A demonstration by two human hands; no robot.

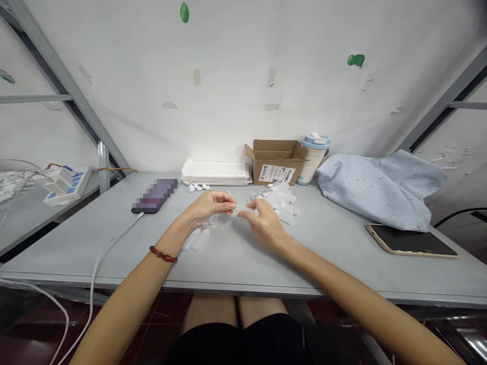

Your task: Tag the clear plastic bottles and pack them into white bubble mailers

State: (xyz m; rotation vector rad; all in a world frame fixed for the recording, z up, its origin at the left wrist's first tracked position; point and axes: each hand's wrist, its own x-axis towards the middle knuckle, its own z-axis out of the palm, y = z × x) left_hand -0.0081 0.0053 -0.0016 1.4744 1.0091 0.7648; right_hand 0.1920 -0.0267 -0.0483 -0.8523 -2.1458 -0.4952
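Left hand (215, 204) pinched on small translucent piece (239, 208); right hand (265, 221) curled close beside it, grip hard to tell.

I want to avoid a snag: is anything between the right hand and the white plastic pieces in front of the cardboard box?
Nothing visible stands between the right hand and the white plastic pieces; the cardboard box stands behind them.

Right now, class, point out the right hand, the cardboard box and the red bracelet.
Right hand (266, 225): head view, back of the hand.
Cardboard box (276, 172): head view, labelled front wall.
Red bracelet (163, 255): head view, its beads.
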